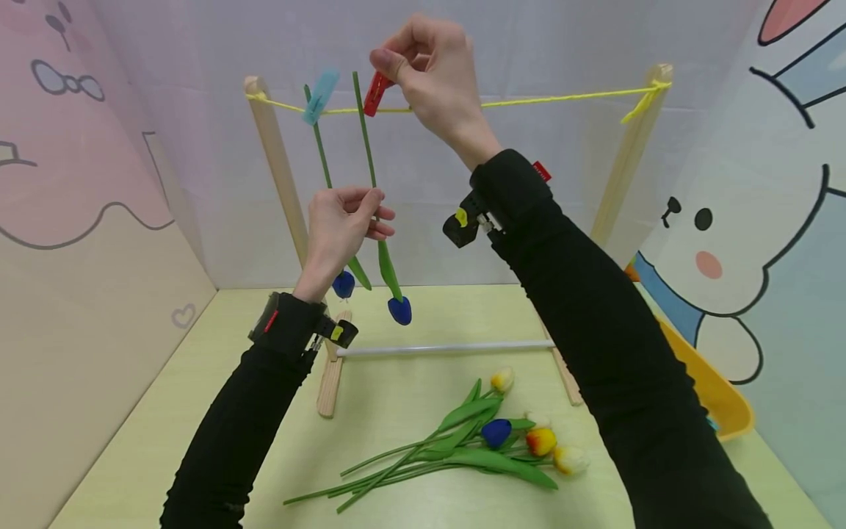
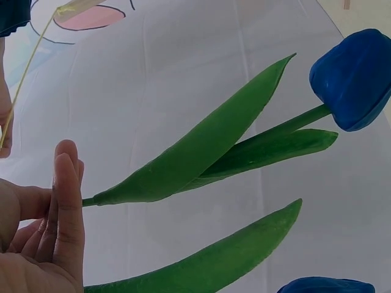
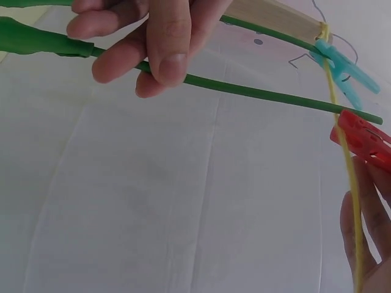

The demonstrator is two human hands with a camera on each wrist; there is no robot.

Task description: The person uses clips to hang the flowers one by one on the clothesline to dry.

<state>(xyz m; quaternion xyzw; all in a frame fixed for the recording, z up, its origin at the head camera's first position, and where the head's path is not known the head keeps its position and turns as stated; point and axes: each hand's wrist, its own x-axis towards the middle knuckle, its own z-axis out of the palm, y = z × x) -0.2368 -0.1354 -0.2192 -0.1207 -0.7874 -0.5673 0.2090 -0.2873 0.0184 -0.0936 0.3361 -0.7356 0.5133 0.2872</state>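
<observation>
My left hand (image 1: pixel 344 228) pinches the green stem of a blue tulip (image 1: pixel 399 311), which hangs bloom down, its leaf beside the bloom. The top of that stem crosses a yellow string (image 1: pixel 555 98). Up at the string, my right hand (image 1: pixel 436 73) grips a red clothespin (image 1: pixel 376 94) between thumb and fingers. In the right wrist view the nose of the red clothespin (image 3: pixel 360 135) lies at the string, right beside the stem. To the left, a light blue clothespin (image 1: pixel 321 97) holds another blue tulip (image 1: pixel 343 284) upside down on the string; my left hand partly hides it.
Wooden posts (image 1: pixel 628 158) carry the string, with a white rod (image 1: pixel 443 348) low between them. On the table (image 1: pixel 165 441) lies a bunch of tulips (image 1: pixel 463 448) with yellow, blue, orange and white blooms. A yellow basket (image 1: pixel 723 400) stands at the right, partly behind my right sleeve.
</observation>
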